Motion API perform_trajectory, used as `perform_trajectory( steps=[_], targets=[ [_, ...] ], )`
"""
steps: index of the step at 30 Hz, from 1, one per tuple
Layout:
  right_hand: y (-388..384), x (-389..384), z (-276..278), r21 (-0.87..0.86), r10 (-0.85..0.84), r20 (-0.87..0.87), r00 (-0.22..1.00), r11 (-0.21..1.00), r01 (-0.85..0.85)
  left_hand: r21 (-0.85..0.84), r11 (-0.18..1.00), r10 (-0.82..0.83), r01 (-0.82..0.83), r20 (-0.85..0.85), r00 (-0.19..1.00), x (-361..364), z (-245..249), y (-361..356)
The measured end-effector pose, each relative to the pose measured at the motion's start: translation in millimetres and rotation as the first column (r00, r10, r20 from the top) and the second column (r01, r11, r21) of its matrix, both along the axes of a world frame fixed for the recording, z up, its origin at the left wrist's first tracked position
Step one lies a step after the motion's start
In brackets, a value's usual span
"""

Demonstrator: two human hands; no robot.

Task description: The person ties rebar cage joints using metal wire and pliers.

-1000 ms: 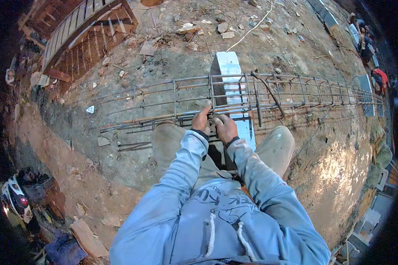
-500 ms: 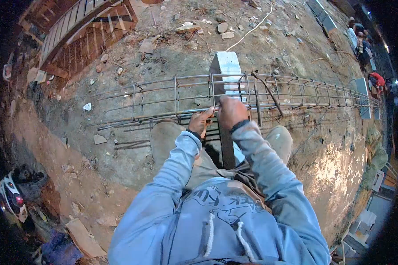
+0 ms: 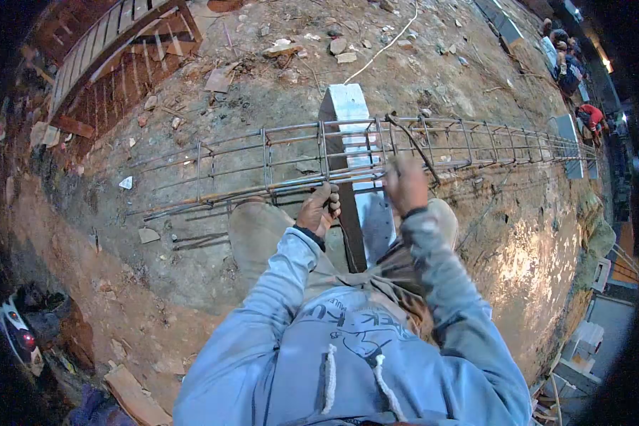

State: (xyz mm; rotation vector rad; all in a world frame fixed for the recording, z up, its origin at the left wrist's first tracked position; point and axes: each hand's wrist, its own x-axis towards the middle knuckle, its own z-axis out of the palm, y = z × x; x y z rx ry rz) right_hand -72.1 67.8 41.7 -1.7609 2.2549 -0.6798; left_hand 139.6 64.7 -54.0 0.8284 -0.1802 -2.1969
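A long rebar cage of rods and square stirrups lies across a pale block-like beam with a dark side. My left hand is at the cage's near lower rods, left of the beam, with its fingers curled together; what they pinch is too small to make out. My right hand is to the right, over the near rods, smeared by motion, and its grip does not show. Just beyond it a dark bent bar leans across the cage.
A slatted wooden structure stands at the upper left. Stones and rubble are scattered over the dirt ground. Pale blocks stand under the cage's far right end, near a person in red. A motorbike is at lower left.
My right hand has moved right, away from my left hand, which stays by the near rods. A dark upright rod seen near the right hand before no longer shows clearly. The view has shifted slightly.
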Motion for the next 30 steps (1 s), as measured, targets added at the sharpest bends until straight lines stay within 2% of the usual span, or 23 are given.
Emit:
perform_trajectory(
  steps=[2,3,5,6,7,8,9,10,11,13,15,16,17,18,19,21,22,23,24,25,27,28,30],
  targets=[
    [-29.4,-20.4,11.5,0.058,-0.141,-0.292,0.946,0.985,0.165,-0.057,0.998,-0.017,0.024,0.131,0.991,0.6,3.7,-3.6],
    [-43.5,-28.5,9.3,0.050,-0.136,-0.292,0.947,0.986,0.157,-0.065,0.998,-0.008,0.016,0.130,0.991,1.9,12.1,-9.9],
    [-61.7,-36.2,-7.0,0.327,-0.135,-0.328,0.935,0.912,0.246,-0.227,0.937,-0.098,0.267,0.561,0.822,11.0,27.3,-16.2],
    [-65.4,-37.2,-15.0,0.328,-0.117,-0.322,0.939,0.917,0.227,-0.245,0.938,-0.052,0.244,0.599,0.799,9.8,29.1,-15.9],
    [-69.0,-37.4,-21.1,0.294,-0.104,-0.411,0.906,0.925,0.240,-0.245,0.941,-0.039,0.233,0.606,0.795,10.8,28.0,-18.5],
    [-69.8,-39.8,-26.8,0.260,-0.099,-0.497,0.862,0.931,0.257,-0.306,0.899,-0.023,0.312,0.681,0.732,11.4,25.1,-19.9],
    [-70.9,-43.0,-23.8,0.260,-0.099,-0.495,0.864,0.931,0.255,-0.357,0.845,0.000,0.399,0.745,0.667,11.8,23.4,-20.9],
    [-72.2,-46.1,-13.3,0.326,-0.053,-0.474,0.879,0.917,0.231,-0.295,0.860,-0.039,0.417,0.776,0.629,12.2,26.6,-21.8],
    [-72.4,-49.0,-2.5,0.393,-0.004,-0.453,0.892,0.896,0.204,-0.294,0.860,-0.040,0.416,0.775,0.631,12.2,29.7,-21.7],
    [-64.6,-52.3,18.5,0.333,-0.063,-0.203,0.977,0.934,0.129,-0.351,0.751,0.137,0.558,0.911,0.389,13.2,38.4,-23.6],
    [-34.1,-48.6,34.7,0.139,0.087,0.127,0.988,0.985,-0.105,-0.369,0.843,0.102,0.392,0.825,0.556,10.3,38.4,-17.5],
    [-15.6,-39.4,32.6,0.289,0.027,0.380,0.924,0.946,-0.146,-0.314,0.888,0.062,0.337,0.807,0.587,8.2,34.7,-12.9],
    [6.1,-24.0,30.7,0.414,-0.078,0.593,0.802,0.883,-0.220,-0.398,0.871,0.133,0.289,0.757,0.639,8.4,26.8,-8.7],
    [29.0,-0.4,34.6,0.478,-0.080,0.605,0.792,0.832,-0.281,-0.350,0.902,0.083,0.251,0.714,0.696,9.5,16.7,-3.6],
    [58.0,21.1,19.3,0.536,-0.215,0.571,0.792,0.829,-0.162,-0.295,0.930,0.035,0.217,0.662,0.749,10.9,9.5,-0.4],
    [76.3,50.6,5.1,0.700,-0.397,0.663,0.635,0.630,-0.337,-0.252,0.938,0.002,0.236,0.688,0.725,15.8,29.1,-0.2],
    [77.4,61.0,4.2,0.706,-0.404,0.659,0.634,0.621,-0.339,-0.212,0.944,-0.026,0.255,0.719,0.694,20.0,35.6,2.1],
    [74.1,69.3,4.6,0.623,-0.336,0.730,0.595,0.686,-0.378,-0.208,0.944,-0.028,0.254,0.720,0.693,23.2,28.4,2.8],
    [70.5,72.8,5.6,0.529,-0.260,0.792,0.552,0.744,-0.408,-0.304,0.910,0.042,0.281,0.743,0.668,25.0,24.7,1.9],
    [65.3,72.1,2.2,0.526,-0.258,0.792,0.553,0.748,-0.404,-0.399,0.862,0.116,0.311,0.755,0.646,25.3,22.6,0.1],
    [51.8,69.9,-5.0,0.538,-0.178,0.737,0.652,0.739,-0.405,-0.371,0.878,0.100,0.304,0.761,0.641,25.0,28.0,1.0],
    [45.4,69.5,2.9,0.632,-0.240,0.680,0.692,0.671,-0.388,-0.357,0.876,0.081,0.326,0.773,0.630,26.0,33.9,0.5],
    [40.2,63.2,0.8,0.633,-0.179,0.641,0.747,0.674,-0.381,-0.293,0.881,0.021,0.371,0.808,0.588,28.4,50.1,-0.8]
  ],
)
